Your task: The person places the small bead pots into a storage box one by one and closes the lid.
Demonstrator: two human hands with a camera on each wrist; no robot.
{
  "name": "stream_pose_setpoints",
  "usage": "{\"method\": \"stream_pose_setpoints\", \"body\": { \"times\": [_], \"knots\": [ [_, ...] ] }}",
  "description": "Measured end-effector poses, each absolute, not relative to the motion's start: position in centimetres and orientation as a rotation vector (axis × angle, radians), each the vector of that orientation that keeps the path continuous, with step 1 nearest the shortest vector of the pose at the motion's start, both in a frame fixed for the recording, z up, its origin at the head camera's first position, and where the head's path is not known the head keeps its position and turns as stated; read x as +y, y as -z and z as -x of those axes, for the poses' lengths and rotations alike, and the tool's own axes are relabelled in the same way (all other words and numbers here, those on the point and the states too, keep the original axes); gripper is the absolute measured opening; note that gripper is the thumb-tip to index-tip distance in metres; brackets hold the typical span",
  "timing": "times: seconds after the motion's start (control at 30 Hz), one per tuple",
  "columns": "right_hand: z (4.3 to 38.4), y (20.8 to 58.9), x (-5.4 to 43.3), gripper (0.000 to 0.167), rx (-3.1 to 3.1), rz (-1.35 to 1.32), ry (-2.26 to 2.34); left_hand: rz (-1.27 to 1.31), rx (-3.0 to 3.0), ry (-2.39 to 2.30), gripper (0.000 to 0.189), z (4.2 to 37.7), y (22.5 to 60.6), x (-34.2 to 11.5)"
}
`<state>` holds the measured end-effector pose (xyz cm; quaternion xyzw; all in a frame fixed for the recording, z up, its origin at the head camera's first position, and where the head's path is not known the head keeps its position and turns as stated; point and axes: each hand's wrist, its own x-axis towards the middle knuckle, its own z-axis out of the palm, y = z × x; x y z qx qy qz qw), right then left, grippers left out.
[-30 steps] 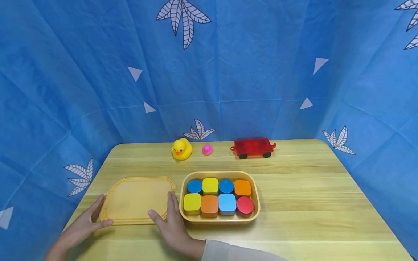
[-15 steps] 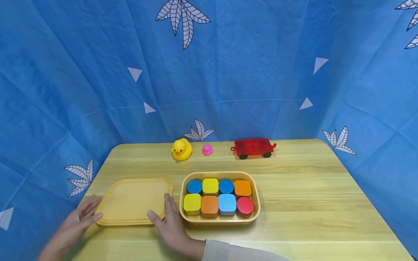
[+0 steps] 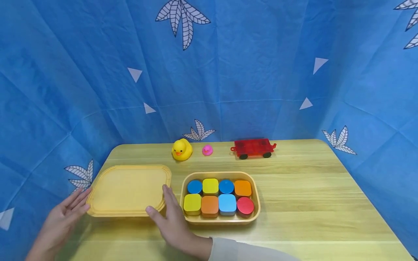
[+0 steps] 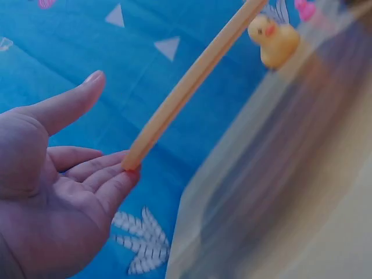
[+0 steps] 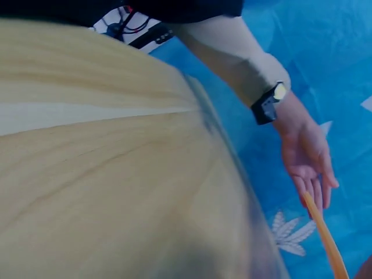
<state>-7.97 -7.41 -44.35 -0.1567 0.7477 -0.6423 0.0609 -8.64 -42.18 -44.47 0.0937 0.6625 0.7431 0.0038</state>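
Observation:
A flat yellow lid [image 3: 128, 190] with rounded corners is raised above the left part of the table between both hands. My left hand [image 3: 58, 222] supports its left edge with straight fingertips. In the left wrist view the thumb stands apart from the lid, whose thin edge [image 4: 189, 90] slopes up from the fingertips. My right hand [image 3: 173, 223] touches the lid's right side, thumb near the front edge and fingers extended along the right edge. Right of it stands a yellow box [image 3: 258, 203] holding several round and square blocks in blue, yellow, orange and red.
Along the back of the wooden table [image 3: 310, 217] stand a yellow duck [image 3: 181, 149], a small pink duck [image 3: 207, 150] and a red toy wagon [image 3: 253, 148]. A blue patterned curtain [image 3: 261, 72] surrounds the back and sides.
The lid first slides left along the table, then rises off it, carried by both hands. The left hand has shifted left and turned palm up; the box and toys have stayed put.

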Motion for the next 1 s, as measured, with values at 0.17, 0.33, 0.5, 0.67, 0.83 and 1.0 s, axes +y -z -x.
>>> {"method": "stream_pose_setpoints", "body": {
  "times": [0.17, 0.33, 0.5, 0.67, 0.83, 1.0],
  "knots": [
    [8.1, 42.7, -5.0, 0.078, 2.272, 0.468, 1.991, -0.452, 1.803, -2.548, 0.069, 9.3, 43.2, -39.7],
    [9.0, 41.9, -1.6, 0.077, 2.311, 0.475, 2.059, -0.529, 1.715, -2.604, 0.067, 10.4, 43.0, -35.8],
    [10.0, 42.3, 2.3, 0.080, 2.320, 0.445, 2.140, -0.453, 1.897, -2.457, 0.077, 11.1, 42.8, -31.9],
    [10.8, 42.9, 6.6, 0.078, 2.316, 0.370, 2.158, -0.446, 2.044, -2.260, 0.079, 11.7, 42.6, -28.8],
    [10.8, 43.1, 10.8, 0.068, 2.317, 0.280, 2.155, -0.555, 2.183, -2.107, 0.077, 12.2, 42.4, -25.8],
    [10.2, 42.6, 13.7, 0.046, 2.320, 0.268, 2.246, -0.700, 2.609, -1.978, 0.068, 12.7, 41.8, -22.5]
  ]
}}
